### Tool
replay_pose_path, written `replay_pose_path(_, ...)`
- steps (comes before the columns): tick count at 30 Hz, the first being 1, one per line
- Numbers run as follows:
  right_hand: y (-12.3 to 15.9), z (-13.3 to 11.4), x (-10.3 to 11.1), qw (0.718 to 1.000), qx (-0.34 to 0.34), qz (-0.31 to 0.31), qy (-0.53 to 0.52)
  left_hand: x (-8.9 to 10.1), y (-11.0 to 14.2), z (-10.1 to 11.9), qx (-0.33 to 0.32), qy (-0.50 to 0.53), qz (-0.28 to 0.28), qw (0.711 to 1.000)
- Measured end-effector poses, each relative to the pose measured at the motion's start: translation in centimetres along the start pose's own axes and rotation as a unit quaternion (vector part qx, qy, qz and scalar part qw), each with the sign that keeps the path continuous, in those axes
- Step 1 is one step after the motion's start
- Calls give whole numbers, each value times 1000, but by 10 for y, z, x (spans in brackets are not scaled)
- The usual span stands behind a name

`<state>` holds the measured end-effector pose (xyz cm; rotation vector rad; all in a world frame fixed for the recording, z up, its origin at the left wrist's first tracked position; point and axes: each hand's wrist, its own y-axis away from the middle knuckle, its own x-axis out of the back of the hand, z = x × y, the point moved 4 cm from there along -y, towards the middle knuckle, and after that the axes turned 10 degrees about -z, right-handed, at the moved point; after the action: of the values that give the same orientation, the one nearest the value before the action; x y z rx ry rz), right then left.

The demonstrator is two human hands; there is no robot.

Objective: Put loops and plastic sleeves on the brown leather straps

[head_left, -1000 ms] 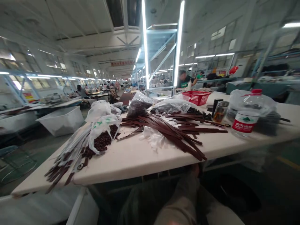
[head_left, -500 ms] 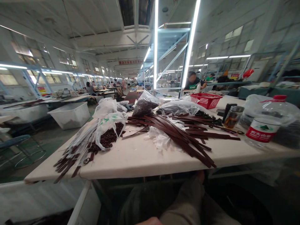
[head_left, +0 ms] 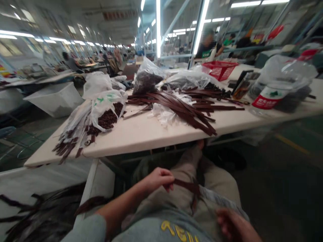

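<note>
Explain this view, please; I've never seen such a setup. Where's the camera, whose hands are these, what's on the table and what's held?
There is no machine here: these are a person's two bare hands, seen from a camera worn on that person's head. The left hand holds a brown strip. The right hand is blurred, so whether it grips anything is unclear. On the table lie more strips, plastic bags, a red basket and a large bottle.

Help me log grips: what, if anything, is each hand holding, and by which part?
The left hand holds a dark brown strip by one end; the right hand is too blurred to tell.
</note>
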<state>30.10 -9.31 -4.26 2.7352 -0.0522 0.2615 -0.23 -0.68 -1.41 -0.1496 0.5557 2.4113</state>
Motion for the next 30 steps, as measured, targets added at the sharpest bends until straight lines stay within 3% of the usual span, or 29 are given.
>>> replay_pose_path(1, 5, -2, -7, 998, -22, -63, 10, 1, 2, 4, 0, -5, -1, 1000)
replay_pose_path(2, 9, -10, -11, 996, -15, -80, 22, 2, 3, 8, 1, -9, -2, 1000)
replay_pose_path(4, 10, -34, -17, 996, 44, -42, 62, 3, 3, 12, 1, -16, -10, 1000)
replay_pose_path(7, 3, -73, -31, 974, 166, -10, 153, 1, 6, 16, 0, -21, -17, 1000)
replay_pose_path(11, -9, -99, -64, 938, 256, -67, 225, -3, 11, 19, 2, -26, -21, 999)
replay_pose_path(16, -15, -93, -87, 913, 211, -190, 294, 5, 14, 21, 0, -31, -8, 999)
replay_pose_path(22, -13, -74, -70, 904, 143, -242, 323, 12, 9, 13, 12, -14, -17, 1000)
replay_pose_path(25, -14, -65, -62, 907, 140, -233, 321, 7, 2, 9, 10, 2, -25, 1000)
replay_pose_path(30, -14, -57, -57, 905, 178, -154, 355, 1, -4, 8, -1, 28, -9, 1000)
